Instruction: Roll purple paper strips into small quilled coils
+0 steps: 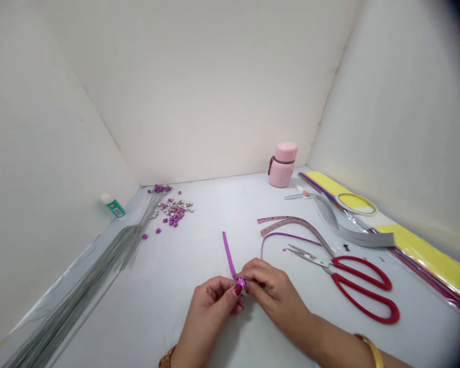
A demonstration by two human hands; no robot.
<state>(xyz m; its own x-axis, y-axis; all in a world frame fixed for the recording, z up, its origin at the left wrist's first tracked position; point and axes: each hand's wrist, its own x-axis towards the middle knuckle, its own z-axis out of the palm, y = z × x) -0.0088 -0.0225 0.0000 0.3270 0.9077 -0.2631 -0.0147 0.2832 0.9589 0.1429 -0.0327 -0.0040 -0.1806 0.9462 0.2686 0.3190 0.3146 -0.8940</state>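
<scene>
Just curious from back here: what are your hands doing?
Left hand and right hand pinching a purple foil strip at its folded end. Red-handled scissors off to the right, not touching.

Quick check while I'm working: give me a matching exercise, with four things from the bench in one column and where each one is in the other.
Things:
1. Shiny purple paper strip
2. Red-handled scissors
3. Pink flask
4. Small green-labelled bottle

Places:
A. Beside the left wall
B. By the back wall
C. Pinched between the left hand and right hand
D. Lying to the right of the hands

Pairs: 1-C, 2-D, 3-B, 4-A
</scene>
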